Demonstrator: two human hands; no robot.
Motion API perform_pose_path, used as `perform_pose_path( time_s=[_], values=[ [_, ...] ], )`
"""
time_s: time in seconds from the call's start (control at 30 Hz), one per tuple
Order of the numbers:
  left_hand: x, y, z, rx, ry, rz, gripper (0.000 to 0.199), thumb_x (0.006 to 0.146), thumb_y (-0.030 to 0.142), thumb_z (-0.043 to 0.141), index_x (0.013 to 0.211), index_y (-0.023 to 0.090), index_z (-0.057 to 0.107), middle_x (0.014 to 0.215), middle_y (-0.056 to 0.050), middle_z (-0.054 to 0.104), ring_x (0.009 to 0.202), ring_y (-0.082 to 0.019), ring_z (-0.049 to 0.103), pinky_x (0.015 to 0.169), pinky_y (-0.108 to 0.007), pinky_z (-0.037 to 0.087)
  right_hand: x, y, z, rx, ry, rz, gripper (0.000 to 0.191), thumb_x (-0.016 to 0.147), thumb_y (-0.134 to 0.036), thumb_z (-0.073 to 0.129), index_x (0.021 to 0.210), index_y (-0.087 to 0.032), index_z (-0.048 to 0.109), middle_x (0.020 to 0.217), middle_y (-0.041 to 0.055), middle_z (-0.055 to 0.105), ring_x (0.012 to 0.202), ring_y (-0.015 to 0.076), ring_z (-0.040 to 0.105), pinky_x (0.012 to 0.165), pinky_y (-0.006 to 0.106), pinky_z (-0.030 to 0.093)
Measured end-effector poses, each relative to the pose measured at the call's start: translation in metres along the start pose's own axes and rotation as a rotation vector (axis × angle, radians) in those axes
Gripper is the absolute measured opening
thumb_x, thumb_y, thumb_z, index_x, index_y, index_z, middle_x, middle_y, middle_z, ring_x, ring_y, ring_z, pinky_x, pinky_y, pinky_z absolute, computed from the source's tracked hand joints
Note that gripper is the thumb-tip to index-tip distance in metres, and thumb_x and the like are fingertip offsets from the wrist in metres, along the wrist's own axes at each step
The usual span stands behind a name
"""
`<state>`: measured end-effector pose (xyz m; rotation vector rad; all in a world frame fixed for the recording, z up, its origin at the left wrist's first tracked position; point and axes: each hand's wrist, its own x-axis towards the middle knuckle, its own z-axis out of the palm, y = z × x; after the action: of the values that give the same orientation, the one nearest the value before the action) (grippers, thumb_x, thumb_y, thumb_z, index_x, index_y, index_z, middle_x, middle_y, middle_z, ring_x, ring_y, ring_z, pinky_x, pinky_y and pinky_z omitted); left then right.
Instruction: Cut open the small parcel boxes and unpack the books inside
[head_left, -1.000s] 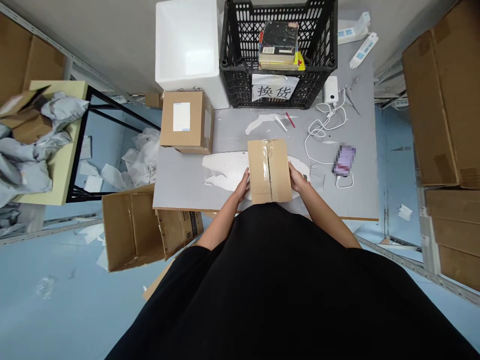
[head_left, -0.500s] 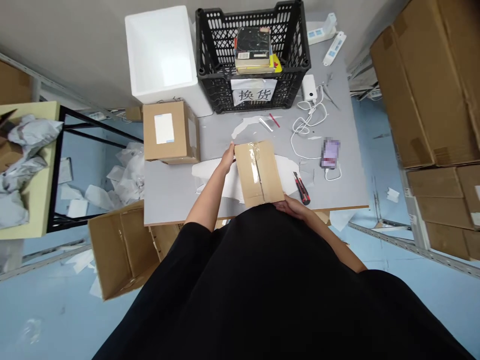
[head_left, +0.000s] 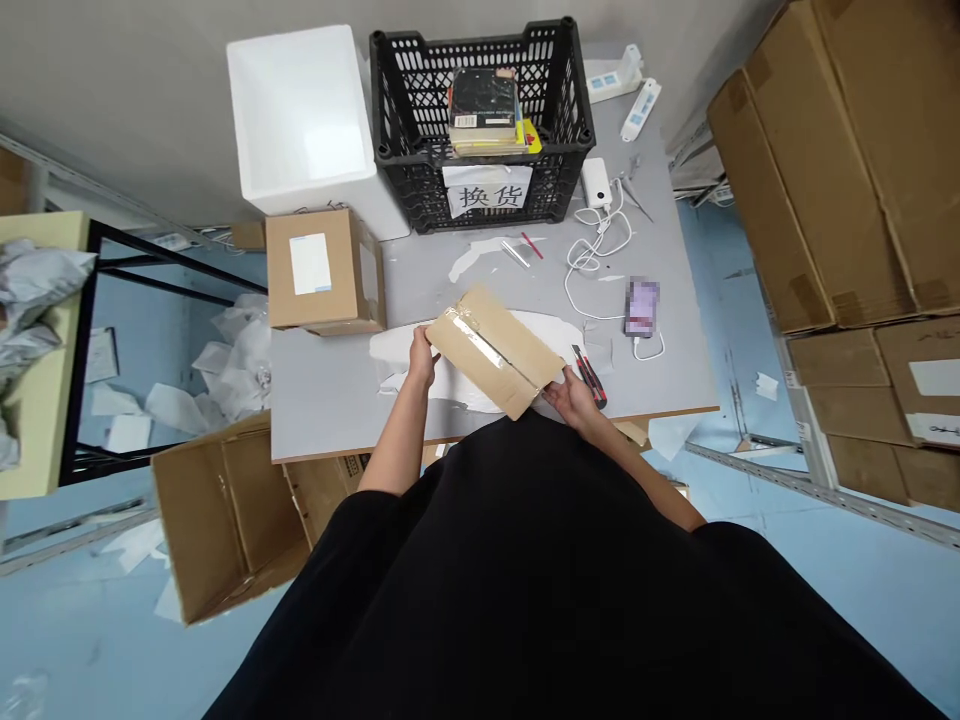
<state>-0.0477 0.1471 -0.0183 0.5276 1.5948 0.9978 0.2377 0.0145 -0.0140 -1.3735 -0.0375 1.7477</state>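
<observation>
A taped cardboard box [head_left: 495, 350] is held tilted a little above the grey table, with clear tape running along its seam. My left hand [head_left: 421, 355] grips its left end. My right hand [head_left: 574, 397] holds the lower right end, close to a red-and-black utility knife [head_left: 589, 376] lying on the table [head_left: 337, 400]. The box's underside is hidden.
A black crate [head_left: 480, 200] holding books, a white foam box [head_left: 300, 120] and a labelled cardboard box [head_left: 322, 272] stand at the table's far side. A power bank [head_left: 597, 183], cables and a blurred phone [head_left: 642, 308] lie right. Stacked cartons [head_left: 825, 170] rise at right.
The box has turned counter-clockwise, its taped seam now running diagonally instead of nearly upright. My right hand has moved up onto its lower right end, and the view has shifted slightly.
</observation>
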Motion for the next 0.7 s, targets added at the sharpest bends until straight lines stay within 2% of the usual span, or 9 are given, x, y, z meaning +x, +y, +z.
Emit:
perform_pose_path(
  time_s=[0.13, 0.23, 0.33, 0.43, 0.53, 0.63, 0.7],
  values=[
    [-0.028, -0.027, -0.003, -0.072, 0.032, -0.019, 0.017, 0.090, 0.035, 0.044, 0.084, 0.024, 0.055, 0.096, 0.003, 0.064, 0.097, -0.013, 0.059, 0.080, -0.022, 0.044, 0.009, -0.020, 0.005, -0.078, 0.025, -0.178, 0.040, 0.095, -0.051, 0.050, 0.134, -0.042, 0.053, 0.121, -0.0033, 0.072, 0.101, 0.0175, 0.069, 0.092, 0.036, 0.056],
    [-0.052, -0.047, -0.004, -0.150, 0.049, 0.003, 0.015, 0.090, 0.033, 0.044, 0.085, 0.024, 0.054, 0.089, 0.004, 0.062, 0.088, -0.011, 0.060, 0.078, -0.019, 0.044, 0.025, -0.040, 0.011, -0.177, -0.017, -0.272, 0.041, 0.093, -0.053, 0.052, 0.130, -0.038, 0.056, 0.123, -0.0039, 0.071, 0.105, 0.0181, 0.067, 0.091, 0.036, 0.056],
    [-0.073, -0.059, -0.003, -0.239, 0.045, 0.015, 0.016, 0.092, 0.036, 0.044, 0.095, 0.026, 0.057, 0.093, 0.003, 0.066, 0.091, -0.011, 0.063, 0.081, -0.020, 0.047, 0.044, -0.055, 0.018, -0.277, -0.004, -0.282, 0.048, 0.091, -0.062, 0.050, 0.127, -0.032, 0.058, 0.118, -0.0015, 0.072, 0.104, 0.0192, 0.067, 0.090, 0.036, 0.057],
    [-0.084, -0.061, -0.001, -0.277, 0.036, 0.028, 0.025, 0.093, 0.038, 0.044, 0.111, 0.031, 0.060, 0.109, 0.002, 0.069, 0.103, -0.012, 0.065, 0.086, -0.022, 0.049, 0.055, -0.062, 0.024, -0.367, -0.001, -0.241, 0.057, 0.087, -0.073, 0.049, 0.118, -0.028, 0.063, 0.106, 0.0017, 0.075, 0.097, 0.0214, 0.069, 0.085, 0.036, 0.058],
    [-0.084, -0.058, 0.000, -0.248, 0.042, 0.053, 0.031, 0.091, 0.035, 0.045, 0.116, 0.033, 0.062, 0.119, 0.002, 0.068, 0.111, -0.013, 0.064, 0.088, -0.023, 0.051, 0.060, -0.066, 0.024, -0.419, -0.069, -0.231, 0.060, 0.085, -0.077, 0.049, 0.113, -0.026, 0.064, 0.100, 0.0031, 0.075, 0.093, 0.0226, 0.070, 0.083, 0.036, 0.058],
    [-0.080, -0.054, -0.001, -0.187, 0.049, 0.037, 0.033, 0.091, 0.035, 0.043, 0.118, 0.031, 0.063, 0.120, 0.001, 0.069, 0.113, -0.015, 0.064, 0.087, -0.024, 0.053, 0.066, -0.068, 0.010, -0.471, -0.114, -0.287, 0.049, 0.089, -0.063, 0.051, 0.123, -0.029, 0.061, 0.113, 0.0014, 0.074, 0.098, 0.0200, 0.069, 0.089, 0.036, 0.056],
    [-0.079, -0.050, -0.003, -0.127, 0.053, 0.051, 0.035, 0.092, 0.035, 0.040, 0.120, 0.029, 0.061, 0.122, -0.002, 0.068, 0.115, -0.016, 0.064, 0.090, -0.027, 0.054, 0.072, -0.066, -0.008, -0.545, -0.027, -0.327, 0.045, 0.090, -0.050, 0.050, 0.129, -0.029, 0.059, 0.125, 0.0022, 0.070, 0.105, 0.0191, 0.067, 0.095, 0.037, 0.053]
  ],
)
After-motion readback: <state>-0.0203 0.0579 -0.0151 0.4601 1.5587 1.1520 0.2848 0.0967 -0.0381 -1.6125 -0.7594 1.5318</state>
